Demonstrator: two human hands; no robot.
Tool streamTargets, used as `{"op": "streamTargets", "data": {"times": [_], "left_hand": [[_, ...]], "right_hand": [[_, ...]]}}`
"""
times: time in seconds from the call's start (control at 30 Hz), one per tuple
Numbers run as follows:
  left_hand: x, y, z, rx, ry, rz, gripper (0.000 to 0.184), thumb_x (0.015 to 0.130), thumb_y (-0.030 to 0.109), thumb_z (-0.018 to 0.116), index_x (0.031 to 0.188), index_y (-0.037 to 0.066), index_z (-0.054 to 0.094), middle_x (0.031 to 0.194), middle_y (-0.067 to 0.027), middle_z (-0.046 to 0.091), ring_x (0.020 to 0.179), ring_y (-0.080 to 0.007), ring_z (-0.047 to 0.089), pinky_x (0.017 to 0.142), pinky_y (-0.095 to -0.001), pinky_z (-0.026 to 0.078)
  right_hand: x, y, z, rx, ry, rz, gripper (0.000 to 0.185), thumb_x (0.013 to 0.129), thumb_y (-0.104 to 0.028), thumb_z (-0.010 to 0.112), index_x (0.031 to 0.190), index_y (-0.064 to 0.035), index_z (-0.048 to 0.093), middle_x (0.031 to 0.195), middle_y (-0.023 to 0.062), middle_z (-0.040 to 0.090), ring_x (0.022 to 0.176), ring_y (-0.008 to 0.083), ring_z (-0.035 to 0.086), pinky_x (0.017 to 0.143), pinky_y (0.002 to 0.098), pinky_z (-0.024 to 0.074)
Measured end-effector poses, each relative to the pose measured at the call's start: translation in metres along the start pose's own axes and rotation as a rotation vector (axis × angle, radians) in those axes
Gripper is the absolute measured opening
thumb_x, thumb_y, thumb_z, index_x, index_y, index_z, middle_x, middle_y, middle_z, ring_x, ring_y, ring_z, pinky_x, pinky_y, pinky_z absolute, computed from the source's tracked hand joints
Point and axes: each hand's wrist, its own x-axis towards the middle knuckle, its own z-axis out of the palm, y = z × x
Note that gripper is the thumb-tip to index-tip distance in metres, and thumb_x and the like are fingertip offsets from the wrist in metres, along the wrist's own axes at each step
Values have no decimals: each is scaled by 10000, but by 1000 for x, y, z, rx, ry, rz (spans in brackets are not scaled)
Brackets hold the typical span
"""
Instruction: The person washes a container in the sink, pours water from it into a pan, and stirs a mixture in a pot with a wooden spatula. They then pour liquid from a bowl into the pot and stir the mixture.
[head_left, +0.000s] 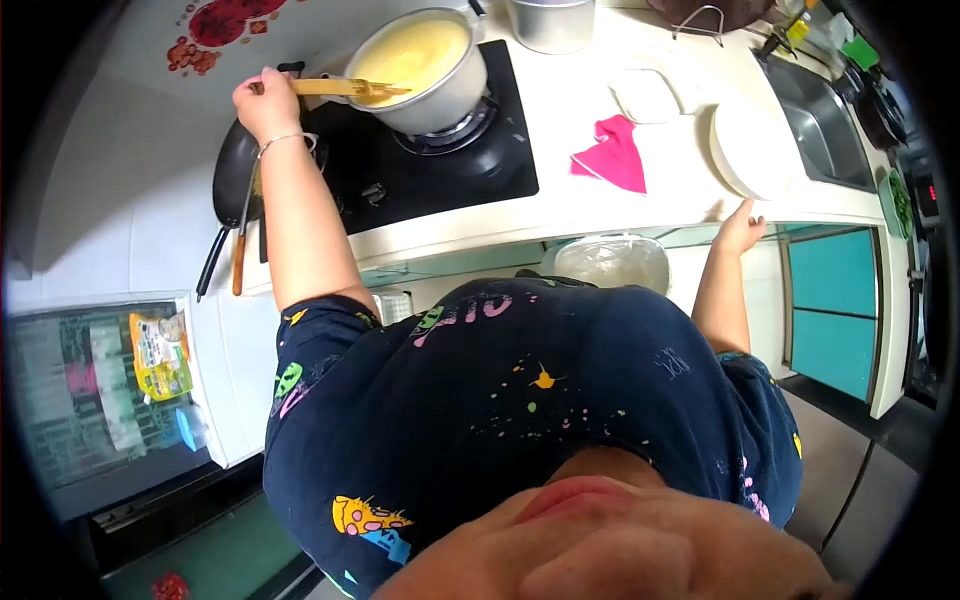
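Observation:
My left hand (266, 106) is closed around the handle of a wooden fork (330, 87). The fork's tines reach over the rim of a metal pot (436, 108), which sits on the lit-side burner of a black gas hob and holds pale yellow liquid (415, 50). At the counter's front edge my right hand (740, 232) has its fingers apart. One fingertip is at the near rim of a white bowl (735, 150), seemingly touching it. A pink cloth (615, 155) lies between the hob and the bowl, beside a clear shallow container (645, 95).
A dark frying pan (233, 170) and a wooden-handled utensil (239, 262) lie left of the hob (360, 200). Behind stands another metal pot (552, 25). A sink (820, 125) is at the right. Below the counter is a lined bin (615, 262).

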Motion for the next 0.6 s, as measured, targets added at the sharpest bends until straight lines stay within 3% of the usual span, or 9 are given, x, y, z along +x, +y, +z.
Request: {"op": "streamTargets", "data": {"times": [0.03,0.1,0.13,0.17,0.23,0.3,0.33,0.47,0.6], "left_hand": [[13,-19,3,304,64,132,232,786,164,572,836,-33,459,736,-144,625,675,-211,620,655,-304,492],[17,-46,19,421,132,192,249,783,187,583,826,-29,468,725,-141,624,682,-217,613,651,-320,487],[21,-71,32,246,63,102,254,783,194,585,821,-29,469,729,-140,627,685,-210,612,646,-310,487],[22,-89,38,79,-11,7,260,783,200,587,816,-29,469,732,-140,630,687,-203,610,641,-301,487],[21,-59,35,38,-82,-163,260,785,195,584,818,-36,471,737,-140,637,689,-193,613,637,-278,486],[43,-52,26,-3,-238,-90,267,788,192,580,834,-46,471,731,-138,639,685,-183,614,625,-259,484],[42,-33,22,72,-184,-37,291,776,211,589,835,-56,490,743,-147,635,694,-207,616,641,-287,485],[50,-66,39,261,34,124,317,741,247,607,822,-50,530,767,-155,623,705,-251,608,679,-341,478],[46,-35,44,12,-331,-268,270,750,213,596,800,-46,540,783,-138,628,655,-185,590,559,-284,470]], "right_hand": [[-3,21,8,-15,-11,7,753,753,-467,620,1216,81,390,1080,200,516,1036,319,483,885,392,398],[-15,52,13,-413,33,-426,647,748,-413,622,1154,61,453,1092,206,510,1049,340,458,919,421,349],[-28,48,14,-430,10,-676,517,744,-379,621,1070,13,537,1087,199,522,1022,353,462,924,437,333],[-43,41,16,-423,14,-673,517,744,-379,621,1070,13,537,1087,199,522,1022,353,462,924,437,333],[-66,29,19,-338,-358,-1085,384,754,-362,608,961,-38,593,1016,169,564,973,336,485,864,427,369],[-71,26,32,-414,-615,-764,291,764,-336,603,768,-46,620,838,150,604,835,312,541,750,412,414],[-75,17,40,-422,-597,-625,384,781,-388,568,626,-38,591,672,135,594,673,307,553,637,406,426],[-80,1,51,-712,-546,-370,506,808,-516,443,642,-70,615,647,137,591,642,327,550,608,397,430],[-79,1,58,-768,-523,-406,527,822,-520,424,634,-62,605,658,145,592,648,324,552,620,390,430]]}}
